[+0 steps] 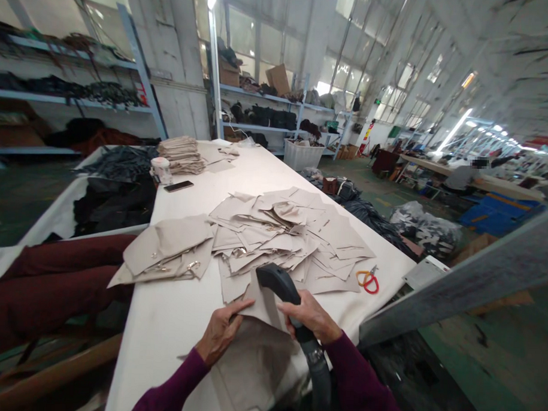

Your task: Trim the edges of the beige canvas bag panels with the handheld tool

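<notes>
My left hand [219, 333] pinches the edge of a beige fabric piece [264, 301], thumb on top. Around a black curved handle [278, 279] with a metal-looking ring lower down, my right hand [312, 316] is closed. The handle's rounded end lies at the held piece's upper edge. My right fingertips reach toward that piece; whether they touch it I cannot tell. More beige fabric [253, 363] hangs below my hands. Just beyond them is a loose heap of cut beige pieces [264, 235], with a smaller pile [169, 250] to its left, bearing small metal fittings.
Scissors [368, 281] with red and yellow handles lie right on the white table [161, 333]. A phone [179, 186], a cup [161, 170] and a beige stack [181, 154] sit at the far left. A grey metal beam [460, 269] crosses at right.
</notes>
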Demonstrator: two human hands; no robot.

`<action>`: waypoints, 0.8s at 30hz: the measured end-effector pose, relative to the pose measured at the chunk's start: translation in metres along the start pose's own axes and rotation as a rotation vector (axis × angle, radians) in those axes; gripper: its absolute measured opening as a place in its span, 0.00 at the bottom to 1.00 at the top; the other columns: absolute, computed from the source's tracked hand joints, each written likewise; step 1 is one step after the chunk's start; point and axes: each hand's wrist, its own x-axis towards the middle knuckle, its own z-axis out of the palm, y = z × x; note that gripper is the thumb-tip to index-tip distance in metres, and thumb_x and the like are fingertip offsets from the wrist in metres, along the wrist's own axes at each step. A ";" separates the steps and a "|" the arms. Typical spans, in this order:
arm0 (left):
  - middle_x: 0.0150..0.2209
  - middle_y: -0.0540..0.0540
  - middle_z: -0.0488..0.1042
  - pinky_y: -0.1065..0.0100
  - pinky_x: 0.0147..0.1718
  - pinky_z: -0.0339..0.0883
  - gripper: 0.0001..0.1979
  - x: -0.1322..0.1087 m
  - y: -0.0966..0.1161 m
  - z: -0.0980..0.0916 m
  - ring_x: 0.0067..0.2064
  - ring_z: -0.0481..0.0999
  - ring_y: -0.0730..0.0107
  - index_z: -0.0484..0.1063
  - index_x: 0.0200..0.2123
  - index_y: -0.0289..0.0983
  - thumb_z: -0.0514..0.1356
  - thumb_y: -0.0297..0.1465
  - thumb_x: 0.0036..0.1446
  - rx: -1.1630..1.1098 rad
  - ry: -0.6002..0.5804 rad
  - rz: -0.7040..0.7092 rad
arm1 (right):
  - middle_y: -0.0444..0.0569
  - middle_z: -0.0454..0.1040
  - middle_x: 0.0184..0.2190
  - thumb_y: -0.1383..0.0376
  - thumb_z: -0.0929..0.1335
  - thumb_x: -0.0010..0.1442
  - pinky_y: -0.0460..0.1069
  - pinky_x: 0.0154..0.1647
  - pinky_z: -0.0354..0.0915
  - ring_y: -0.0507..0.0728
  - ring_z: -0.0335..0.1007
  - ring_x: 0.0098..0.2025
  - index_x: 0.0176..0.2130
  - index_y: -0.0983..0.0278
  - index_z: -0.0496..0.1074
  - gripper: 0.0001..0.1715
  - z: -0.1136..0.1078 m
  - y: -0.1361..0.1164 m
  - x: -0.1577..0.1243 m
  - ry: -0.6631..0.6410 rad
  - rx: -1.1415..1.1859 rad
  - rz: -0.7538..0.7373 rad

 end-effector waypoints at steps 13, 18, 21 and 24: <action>0.30 0.48 0.81 0.68 0.35 0.69 0.14 0.001 -0.004 -0.031 0.33 0.78 0.61 0.79 0.29 0.37 0.58 0.39 0.52 -0.076 0.337 -0.295 | 0.38 0.65 0.14 0.60 0.67 0.54 0.41 0.13 0.56 0.47 0.58 0.13 0.29 0.65 0.62 0.11 0.009 0.006 -0.032 -0.008 -0.146 0.078; 0.21 0.49 0.76 0.70 0.25 0.63 0.16 0.002 -0.006 -0.035 0.25 0.73 0.65 0.78 0.24 0.33 0.58 0.40 0.49 -0.143 0.443 -0.396 | 0.38 0.65 0.16 0.63 0.66 0.54 0.41 0.14 0.58 0.47 0.58 0.14 0.33 0.65 0.62 0.09 0.026 0.011 -0.043 -0.120 -0.127 0.122; 0.18 0.51 0.72 0.72 0.23 0.59 0.16 -0.001 -0.002 -0.033 0.23 0.69 0.68 0.76 0.22 0.33 0.58 0.40 0.49 -0.185 0.466 -0.412 | 0.37 0.66 0.15 0.65 0.66 0.53 0.40 0.13 0.56 0.47 0.58 0.13 0.33 0.65 0.63 0.07 0.035 0.013 -0.041 -0.180 -0.123 0.130; 0.17 0.52 0.69 0.72 0.22 0.58 0.16 -0.005 0.004 -0.030 0.22 0.66 0.70 0.74 0.21 0.33 0.58 0.40 0.49 -0.226 0.492 -0.417 | 0.38 0.66 0.15 0.64 0.66 0.53 0.40 0.13 0.57 0.46 0.59 0.14 0.32 0.65 0.64 0.07 0.041 0.010 -0.036 -0.218 -0.123 0.131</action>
